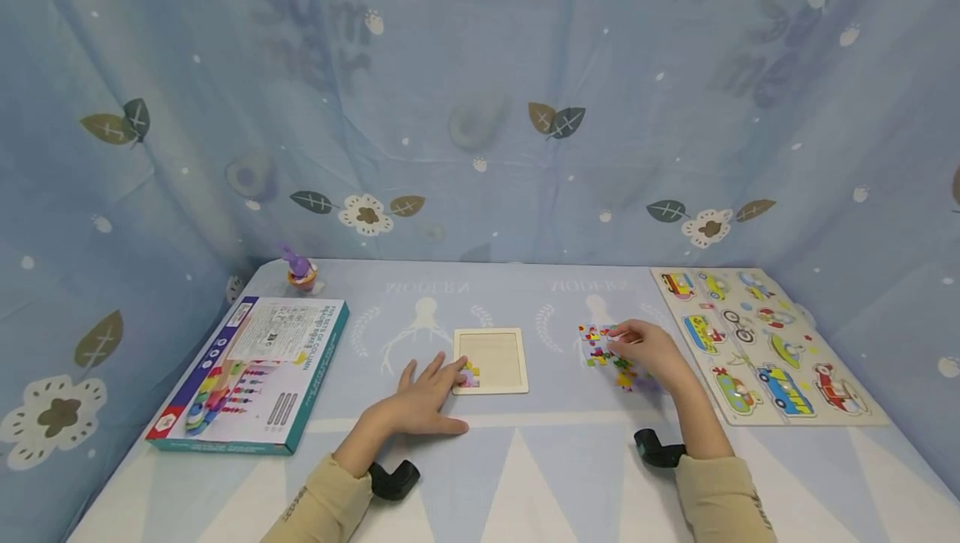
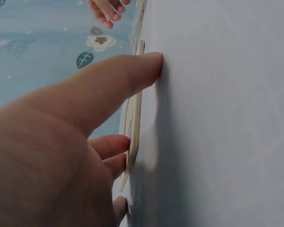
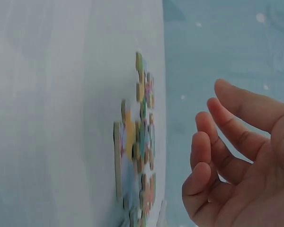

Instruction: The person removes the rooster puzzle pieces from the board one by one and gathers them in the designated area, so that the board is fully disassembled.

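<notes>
My left hand (image 1: 426, 400) lies spread at the left side of a shallow square wooden puzzle tray (image 1: 504, 388); its fingertips rest on the frame. The left wrist view has the thumb stretched beside the tray's edge (image 2: 138, 113). In the tray's lower left corner a pastel jigsaw piece (image 1: 471, 376) shows, partly behind a finger. My right hand (image 1: 651, 350) hovers over a loose group of colourful jigsaw pieces (image 1: 597, 351). In the right wrist view its fingers are loosely bent, with nothing visible between them, apart from the wooden-edged pieces (image 3: 128, 156).
A boxed toy set (image 1: 247, 376) lies at the left, with a small purple figure in an orange cup (image 1: 302, 272) behind it. To the right is a large picture puzzle board (image 1: 765, 351) with vehicles. A patterned curtain (image 1: 480, 110) hangs along the table's back edge.
</notes>
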`<state>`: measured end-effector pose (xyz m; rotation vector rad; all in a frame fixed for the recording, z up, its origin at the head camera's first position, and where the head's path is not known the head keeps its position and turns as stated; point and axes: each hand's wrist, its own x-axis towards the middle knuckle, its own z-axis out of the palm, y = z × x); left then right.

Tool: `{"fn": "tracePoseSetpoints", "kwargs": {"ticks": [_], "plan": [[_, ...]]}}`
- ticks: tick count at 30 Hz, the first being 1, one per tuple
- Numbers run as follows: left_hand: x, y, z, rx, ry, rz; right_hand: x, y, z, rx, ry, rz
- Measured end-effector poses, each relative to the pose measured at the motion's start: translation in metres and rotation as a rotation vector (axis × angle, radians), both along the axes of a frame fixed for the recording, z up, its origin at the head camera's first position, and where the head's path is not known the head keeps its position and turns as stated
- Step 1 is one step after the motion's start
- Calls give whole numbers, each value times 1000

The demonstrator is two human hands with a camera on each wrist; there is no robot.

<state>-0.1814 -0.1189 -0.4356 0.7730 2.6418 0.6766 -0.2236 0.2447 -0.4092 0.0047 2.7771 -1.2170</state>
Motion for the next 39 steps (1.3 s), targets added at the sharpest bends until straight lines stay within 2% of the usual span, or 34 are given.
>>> {"fn": "tracePoseSetpoints", "kwargs": {"ticks": [8, 14, 23, 25, 27, 31, 34, 39], "plan": [[0, 0, 0, 1, -3, 5, -4, -28, -5, -118, 38, 16], [-2, -1, -2, 20, -6, 7, -6, -53, -6, -235, 19, 38], [-3, -4, 0, 48, 30, 52, -6, -85, -12, -279, -16, 84], [-4, -7, 0, 40, 39, 78, -5, -92, -11, -284, -20, 112], [-6, -10, -1, 33, 44, 104, 1, -101, -2, -303, -30, 156], [-11, -16, -1, 13, 54, 126, 1, -118, 0, -311, -52, 255], [-12, -18, -1, -7, 54, 122, -4, -129, -9, -276, -61, 321], [-13, -20, -1, -18, 58, 130, -1, -145, -12, -184, -74, 392]]}}
